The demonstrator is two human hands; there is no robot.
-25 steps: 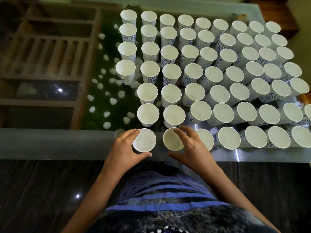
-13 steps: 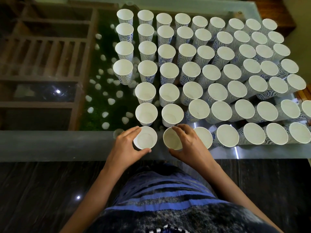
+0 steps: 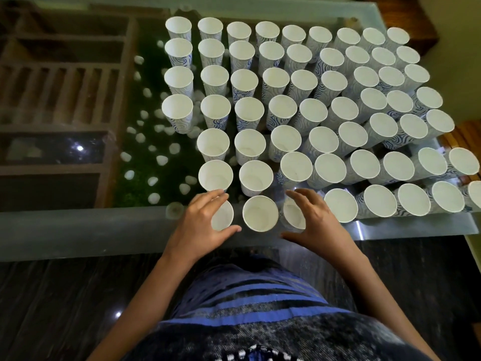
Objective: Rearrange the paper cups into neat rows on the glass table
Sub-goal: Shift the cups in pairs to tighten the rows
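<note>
1. The glass table [image 3: 78,230] carries many upright white paper cups with blue swirl patterns, standing mouth-up in rows that fill its middle and right part.
2. In the row nearest the person, three cups sit by the hands: a left cup [image 3: 223,216], a middle cup [image 3: 260,213] and a right cup [image 3: 294,217].
3. The left hand [image 3: 203,225] curls around the left cup from its left side. The fingers [image 3: 210,198] arch over the far rim and the thumb lies along the near side, so the cup sits in the hollow between them; the grip looks narrow and closed on the cup, though actual contact at the fingertips is hard to confirm.
4. The right hand [image 3: 316,225] is spread wide over the right cup. Its fingers [image 3: 299,196] reach past the far rim and the thumb points left below the near rim. The cup lies under the palm and is partly hidden; whether the hand touches it cannot be told.
5. The middle cup stands free between the two hands, touched by neither.
6. Further cups [image 3: 341,208] continue the near row to the right, just beside the right hand.
7. Beneath the glass, white pebbles [image 3: 153,181] lie on green turf, left of the cups.
</note>
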